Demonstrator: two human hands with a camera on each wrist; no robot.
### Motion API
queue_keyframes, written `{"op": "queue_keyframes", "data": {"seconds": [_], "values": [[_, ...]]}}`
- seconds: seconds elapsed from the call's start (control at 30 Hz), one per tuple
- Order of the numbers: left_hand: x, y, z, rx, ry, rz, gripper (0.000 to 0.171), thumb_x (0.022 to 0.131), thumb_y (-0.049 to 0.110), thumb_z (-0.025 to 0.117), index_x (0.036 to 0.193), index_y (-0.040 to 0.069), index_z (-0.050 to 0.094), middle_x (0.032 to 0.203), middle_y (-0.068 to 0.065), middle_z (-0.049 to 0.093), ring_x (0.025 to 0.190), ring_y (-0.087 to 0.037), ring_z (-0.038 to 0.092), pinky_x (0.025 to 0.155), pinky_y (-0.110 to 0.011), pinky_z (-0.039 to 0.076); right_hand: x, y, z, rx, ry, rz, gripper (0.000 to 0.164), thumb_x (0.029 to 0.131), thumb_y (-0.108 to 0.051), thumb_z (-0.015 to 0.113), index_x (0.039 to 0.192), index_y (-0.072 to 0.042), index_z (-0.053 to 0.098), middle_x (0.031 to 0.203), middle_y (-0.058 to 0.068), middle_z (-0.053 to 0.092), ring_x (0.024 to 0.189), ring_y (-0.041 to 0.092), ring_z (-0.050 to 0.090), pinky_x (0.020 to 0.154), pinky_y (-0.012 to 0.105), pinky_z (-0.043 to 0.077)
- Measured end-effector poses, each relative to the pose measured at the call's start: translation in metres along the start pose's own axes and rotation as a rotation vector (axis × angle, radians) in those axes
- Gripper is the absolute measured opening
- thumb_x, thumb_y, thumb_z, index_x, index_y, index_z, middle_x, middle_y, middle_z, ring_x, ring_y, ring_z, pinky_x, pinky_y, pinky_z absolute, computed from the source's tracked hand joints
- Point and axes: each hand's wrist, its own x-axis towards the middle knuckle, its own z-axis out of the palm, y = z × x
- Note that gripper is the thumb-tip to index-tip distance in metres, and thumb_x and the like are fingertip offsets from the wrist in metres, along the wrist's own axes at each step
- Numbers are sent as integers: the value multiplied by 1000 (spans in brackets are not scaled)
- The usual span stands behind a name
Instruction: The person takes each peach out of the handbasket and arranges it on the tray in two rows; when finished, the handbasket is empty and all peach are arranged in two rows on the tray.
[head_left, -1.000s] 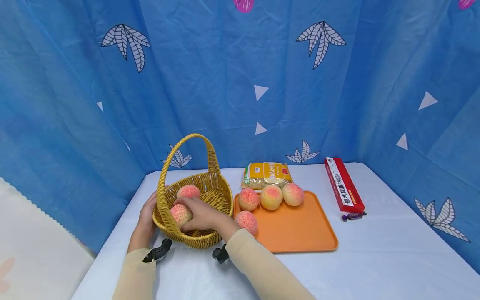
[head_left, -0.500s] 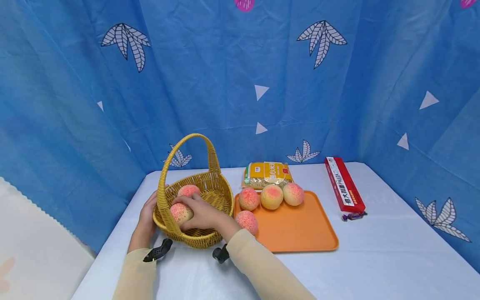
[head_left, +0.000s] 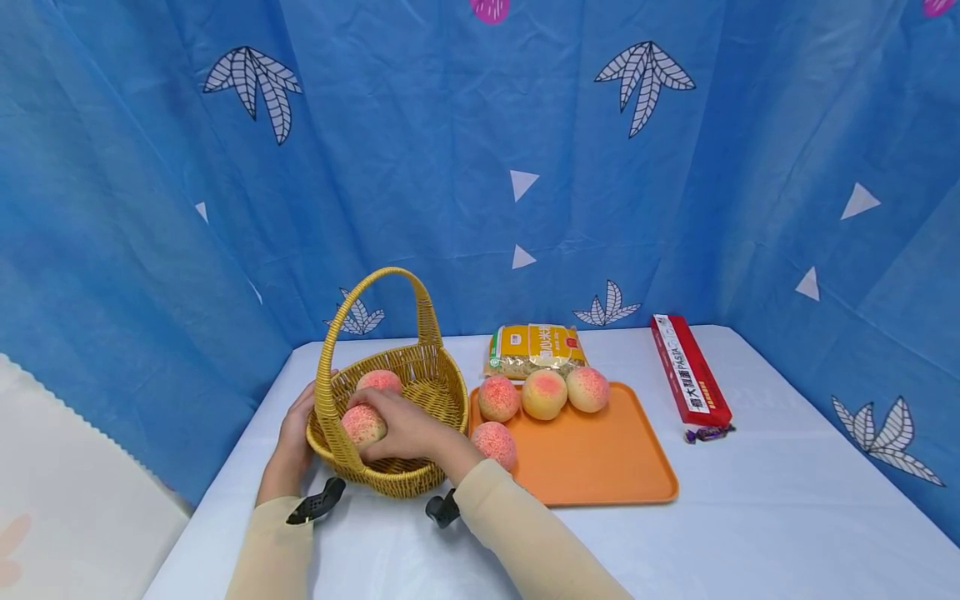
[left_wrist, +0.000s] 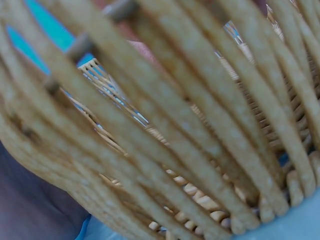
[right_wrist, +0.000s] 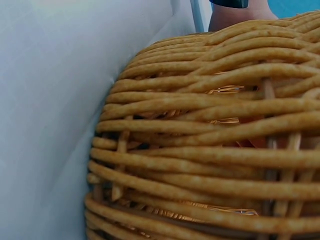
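Observation:
In the head view, a golden wicker basket [head_left: 442, 379] with a tall arched handle stands at the left of the table. My left hand [head_left: 295, 425] holds its left side at the rim, the fingertips partly hidden behind the handle. Inside the basket my right hand [head_left: 405, 425] grips a pink and cream peach [head_left: 363, 426], thumb low and fingers over the top. A second peach [head_left: 380, 382] lies just behind it in the basket. Both wrist views are filled by basket weave [left_wrist: 190, 125], the right one by its outer wall [right_wrist: 210, 150], so the fingers are hidden there.
Right of the basket lies an orange tray [head_left: 592, 467] with several peaches [head_left: 544, 394] along its back and left edges. Behind it is a yellow food packet [head_left: 534, 348]. Farther right are a red pasta box [head_left: 690, 369] and a purple wrapped candy [head_left: 708, 433].

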Motion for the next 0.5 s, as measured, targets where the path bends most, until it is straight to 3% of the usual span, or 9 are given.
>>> {"op": "queue_keyframes", "data": {"seconds": [0.23,0.5], "values": [[0,0,0,1,0,5,51,109,39,26,159,31,25,169,7,17,156,-14,11,128,-39,9,-4,-2,-1,12,-3,34,66,79,-34,80,135,-47,47,129,-4,50,96,8,55,79,23,49],[0,1,1,2,3,-14,52,109,39,26,160,31,23,169,7,16,156,-15,10,128,-39,9,-5,-3,-4,24,17,39,66,81,-35,82,137,-45,48,138,-2,48,108,10,55,88,26,50]]}}
